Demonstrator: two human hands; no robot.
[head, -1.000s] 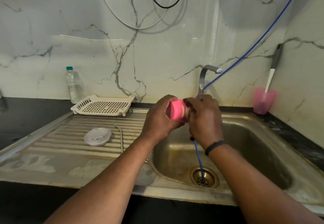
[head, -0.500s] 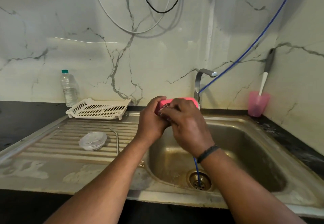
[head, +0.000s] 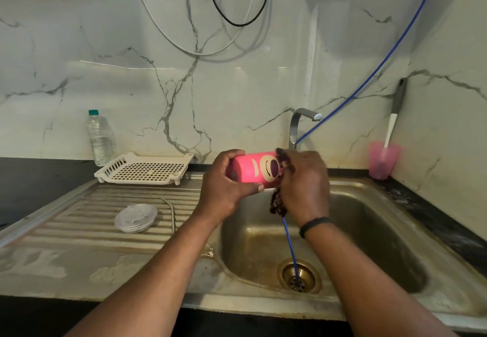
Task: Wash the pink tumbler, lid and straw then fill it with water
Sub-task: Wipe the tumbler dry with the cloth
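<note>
The pink tumbler (head: 253,169), printed with a cartoon bear face, lies on its side in the air above the sink (head: 369,234). My left hand (head: 224,186) grips its base end. My right hand (head: 303,181) holds a dark mesh scrubber (head: 277,202) against the tumbler's other end; part of the scrubber hangs below my fingers. The clear lid (head: 135,217) lies on the ribbed drainboard (head: 79,220), and the thin metal straw (head: 171,211) lies just right of it.
A steel tap (head: 297,126) stands behind my hands; no water shows at its spout. A thin blue tube (head: 290,247) runs down into the drain (head: 299,276). A white slotted tray (head: 145,169), a water bottle (head: 99,139) and a pink cup (head: 383,160) with a brush line the back.
The tumbler has turned in my hands, so its bear face now shows. My right hand has shifted along it with the scrubber, which now hangs in view.
</note>
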